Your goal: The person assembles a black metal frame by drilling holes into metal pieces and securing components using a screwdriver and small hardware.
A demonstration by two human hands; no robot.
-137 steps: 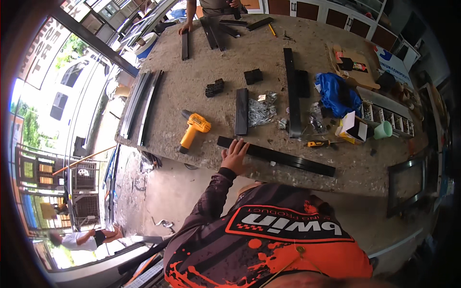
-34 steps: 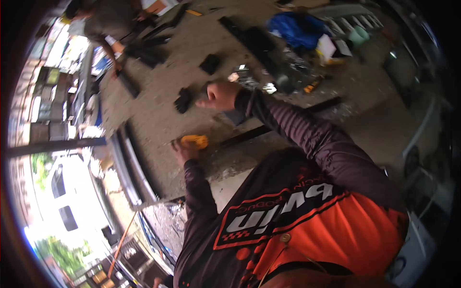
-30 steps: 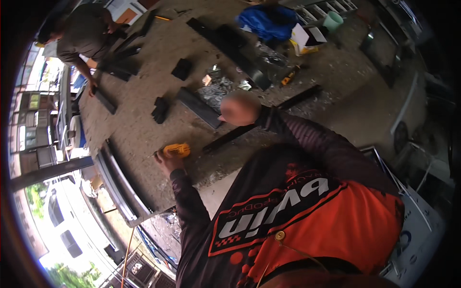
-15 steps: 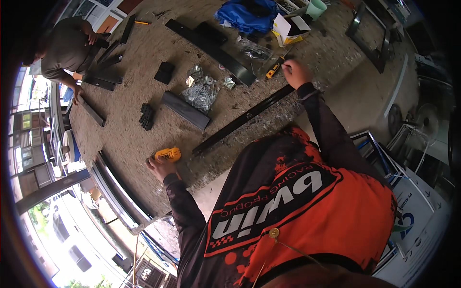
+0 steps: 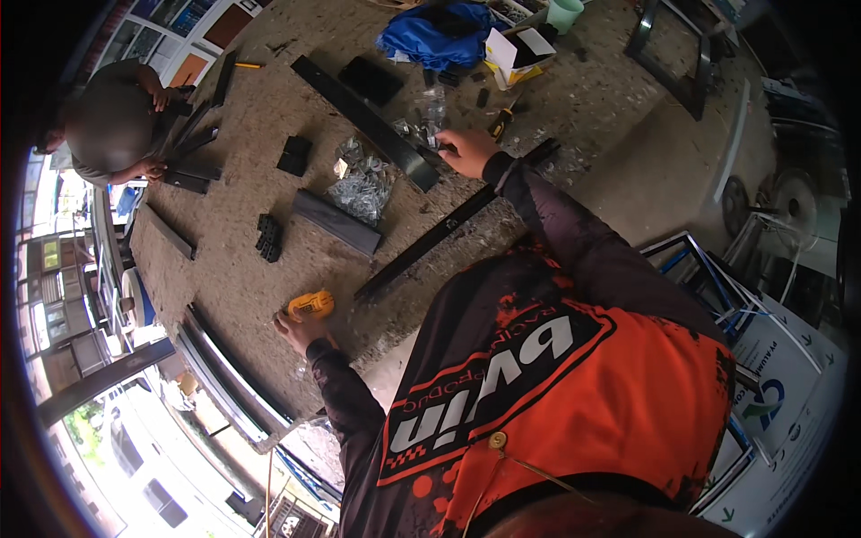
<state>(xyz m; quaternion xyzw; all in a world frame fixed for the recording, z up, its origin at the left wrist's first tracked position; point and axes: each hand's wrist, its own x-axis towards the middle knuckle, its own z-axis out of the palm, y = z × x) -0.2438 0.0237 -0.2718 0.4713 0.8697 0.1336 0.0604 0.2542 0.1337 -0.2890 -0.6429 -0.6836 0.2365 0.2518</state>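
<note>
At the near left of the worktop my left hand (image 5: pixel 298 332) is closed around the handle of a yellow cordless drill (image 5: pixel 311 305). My right hand (image 5: pixel 466 152) reaches over the far side of a narrow black metal bar (image 5: pixel 453 220). Its fingers are slightly bent and apart, beside a clear plastic bag (image 5: pixel 434 103) of small parts and the end of a wide black profile (image 5: pixel 359 117). Just beyond that hand lies a yellow-and-black screwdriver (image 5: pixel 500 124). A bag of small metal hardware (image 5: pixel 360 186) sits left of the wide profile, next to a short dark grey profile (image 5: pixel 336 222).
Black blocks (image 5: pixel 294 155) and a black ribbed part (image 5: pixel 268 238) lie on the rough worktop (image 5: pixel 242 179). At the back are a blue cloth (image 5: pixel 435 36), an open box (image 5: pixel 520 56) and a frame (image 5: pixel 668 58). Another person (image 5: pixel 117 121) stands at far left. Long profiles (image 5: pixel 229 368) line the left edge.
My right hand has moved left, from the black bar's far end toward the bag of parts. My left hand stays on the drill. The other person's lower hand has drawn back from a grey strip.
</note>
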